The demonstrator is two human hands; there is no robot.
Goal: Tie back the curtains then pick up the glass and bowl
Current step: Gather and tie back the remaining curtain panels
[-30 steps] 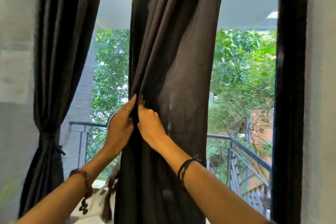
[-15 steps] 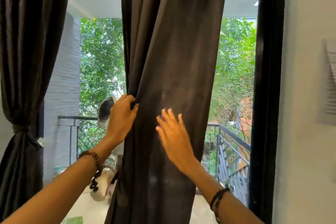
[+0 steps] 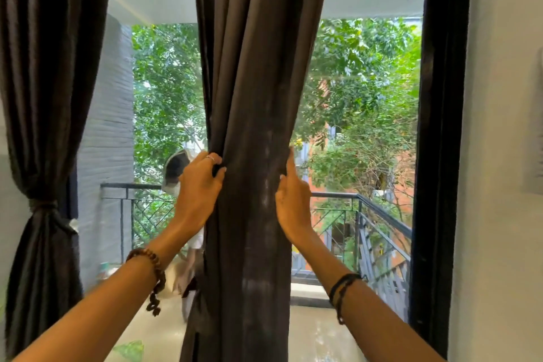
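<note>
A dark grey curtain hangs bunched in the middle of the window opening. My left hand grips its left edge with curled fingers at about mid height. My right hand is at the curtain's right edge, index finger straight up along the fabric, other fingers hooked round the edge. A second dark curtain at the far left is gathered and tied with a band. No glass or bowl is in view.
A black window frame and white wall stand to the right. Beyond the opening lie a balcony floor, a metal railing and trees. A person is partly hidden behind the curtain on the balcony.
My right hand has moved from the curtain's front to its right edge and hooked round it. My left hand keeps its grip on the left edge. The view has shifted right.
</note>
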